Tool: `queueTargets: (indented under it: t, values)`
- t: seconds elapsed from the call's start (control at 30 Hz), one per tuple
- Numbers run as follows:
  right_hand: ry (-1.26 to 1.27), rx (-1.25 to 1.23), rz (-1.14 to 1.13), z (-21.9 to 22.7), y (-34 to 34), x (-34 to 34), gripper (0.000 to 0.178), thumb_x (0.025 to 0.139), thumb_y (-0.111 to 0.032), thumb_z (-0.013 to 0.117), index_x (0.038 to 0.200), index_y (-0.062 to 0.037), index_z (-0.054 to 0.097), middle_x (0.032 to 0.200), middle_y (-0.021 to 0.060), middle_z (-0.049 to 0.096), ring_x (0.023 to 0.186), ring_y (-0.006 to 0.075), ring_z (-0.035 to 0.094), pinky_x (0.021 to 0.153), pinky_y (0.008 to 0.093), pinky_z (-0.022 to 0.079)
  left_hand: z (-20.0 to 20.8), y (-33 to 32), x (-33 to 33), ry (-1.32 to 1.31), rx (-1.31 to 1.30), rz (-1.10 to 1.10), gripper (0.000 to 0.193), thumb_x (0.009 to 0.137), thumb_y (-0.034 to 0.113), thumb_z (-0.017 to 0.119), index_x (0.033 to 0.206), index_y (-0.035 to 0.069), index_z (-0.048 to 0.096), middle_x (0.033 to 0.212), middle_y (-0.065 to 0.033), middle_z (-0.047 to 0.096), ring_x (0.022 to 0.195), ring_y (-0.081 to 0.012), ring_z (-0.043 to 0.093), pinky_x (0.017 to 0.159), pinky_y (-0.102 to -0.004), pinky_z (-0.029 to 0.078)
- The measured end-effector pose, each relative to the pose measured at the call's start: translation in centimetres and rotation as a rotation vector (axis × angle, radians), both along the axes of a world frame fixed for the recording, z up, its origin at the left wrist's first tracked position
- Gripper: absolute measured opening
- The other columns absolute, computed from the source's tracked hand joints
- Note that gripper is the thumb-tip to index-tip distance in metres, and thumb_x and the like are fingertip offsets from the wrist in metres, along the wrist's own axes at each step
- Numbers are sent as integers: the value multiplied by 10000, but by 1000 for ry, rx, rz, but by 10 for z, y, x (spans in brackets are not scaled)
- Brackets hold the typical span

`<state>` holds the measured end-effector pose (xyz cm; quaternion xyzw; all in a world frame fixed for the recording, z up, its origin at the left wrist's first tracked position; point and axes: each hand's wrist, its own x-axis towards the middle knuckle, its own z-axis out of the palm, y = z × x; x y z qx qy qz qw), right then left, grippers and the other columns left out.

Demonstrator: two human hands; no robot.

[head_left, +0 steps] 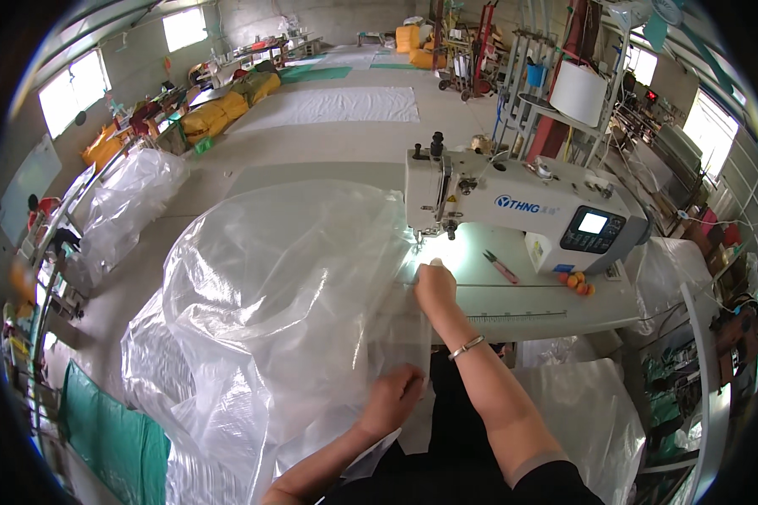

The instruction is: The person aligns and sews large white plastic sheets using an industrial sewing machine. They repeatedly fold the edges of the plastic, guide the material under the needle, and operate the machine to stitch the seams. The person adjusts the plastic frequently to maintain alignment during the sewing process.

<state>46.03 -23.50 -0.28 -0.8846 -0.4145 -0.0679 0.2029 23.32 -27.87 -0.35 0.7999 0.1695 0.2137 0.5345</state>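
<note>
Plastic sheet [286, 286] long axis toward sewing machine [514, 202] | R hand [435, 284] flat on it; L hand [393, 396] grip pinching edge

The clear plastic sheeting [286, 295] is thin, glossy film, crinkled and catching light in its folds. The sewing machine [514, 206] has a smooth white semi-gloss housing with a shiny dark control panel. Its table [531, 307] looks smooth and matt off-white. A polished metal bangle [467, 346] gleams on the right wrist.
</note>
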Motion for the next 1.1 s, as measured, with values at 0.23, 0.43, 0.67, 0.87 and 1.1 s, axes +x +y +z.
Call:
queueTargets:
  t: [0.23,0.43,0.67,0.87,1.1]
  values:
    - [-20,-71,69,3,-14,-4,87,737,-12,612,789,9,677,876,214,631,754,329,668,679,393,549,24,6,4,96,300,-140,139,872,89,564,980,21,618,755,-174,633,687,-334,639,624,-399,503]
    - [18,31,51,0,-66,-44,89,776,-12,577,823,19,645,881,206,598,755,343,660,662,406,538,84,41,47,342,623,-39,228,853,56,528,1057,34,628,986,-178,654,866,-370,632,733,-451,511]
    - [65,182,139,-2,-95,-78,237,721,38,594,958,51,609,894,189,562,760,371,617,679,429,512,12,62,82,107,811,-56,318,859,38,527,1166,36,607,1250,-108,594,1216,-298,521,981,-384,460]
    - [91,204,119,-8,-93,-86,321,676,69,620,994,35,600,925,178,538,855,361,587,730,423,507,6,72,85,140,901,-75,298,873,75,536,1161,57,609,1262,-81,593,1236,-278,515,1021,-367,439]
    - [115,251,132,5,-70,-71,301,673,66,615,971,31,614,951,160,536,934,343,563,766,417,508,-3,110,113,22,891,-62,256,823,72,608,1078,57,628,1188,-99,616,1184,-276,552,990,-358,462]
